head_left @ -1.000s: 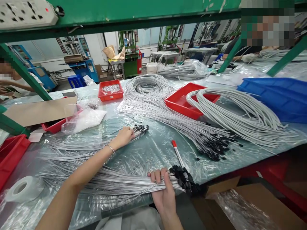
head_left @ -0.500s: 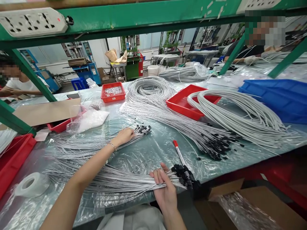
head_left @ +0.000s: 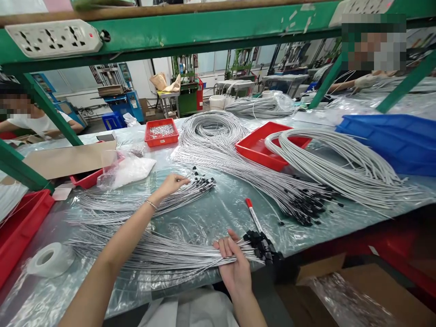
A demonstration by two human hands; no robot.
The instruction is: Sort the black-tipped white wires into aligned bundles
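Observation:
My right hand (head_left: pixel 235 259), palm up, is wrapped round a thick bundle of thin grey cables (head_left: pixel 177 251), just behind its cluster of black connectors (head_left: pixel 262 246). Those connectors stick out past the hand near the table's front edge. Farther up the table, my left hand (head_left: pixel 174 182) has its fingertips pinched on what looks like one cable, with a black connector (head_left: pixel 195 168) just beyond them. Beneath it lies a smaller cable bundle (head_left: pixel 163 206), its black connectors (head_left: pixel 204 182) to the right. A red-capped white marker (head_left: pixel 255 217) lies between the bundles.
A large cable fan (head_left: pixel 238 165) with black ends and a loose coil (head_left: pixel 334 163) lie behind. Red trays (head_left: pixel 161 141), a blue bin (head_left: pixel 391 136) and a tape roll (head_left: pixel 50 260) surround the work. A green beam (head_left: pixel 204 27) crosses overhead. People sit beyond at left and right.
My left hand has lifted slightly and shifted left from the smaller bundle, fingertips now pinched together, with a single connector standing apart. My right hand keeps its hold on the bundle.

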